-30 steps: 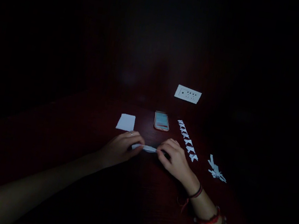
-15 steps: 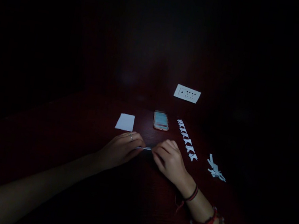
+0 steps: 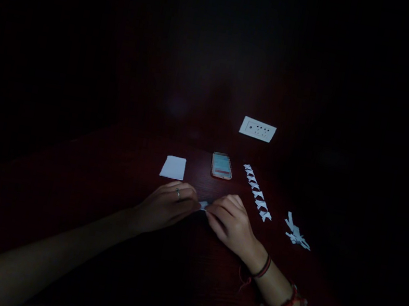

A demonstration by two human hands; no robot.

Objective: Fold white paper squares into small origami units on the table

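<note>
Paper (image 3: pixel 203 205) shows on the near side of the phone (image 3: pixel 221 166), pinched in the curled fingers of the left hand (image 3: pixel 168 206) and the right hand (image 3: pixel 232 222). Left of the phone lies a white square (image 3: pixel 173 167); right of it, a row of folded pieces (image 3: pixel 258 194), then loose strips (image 3: pixel 295 234); behind it, a socket plate (image 3: pixel 258 129).
</note>
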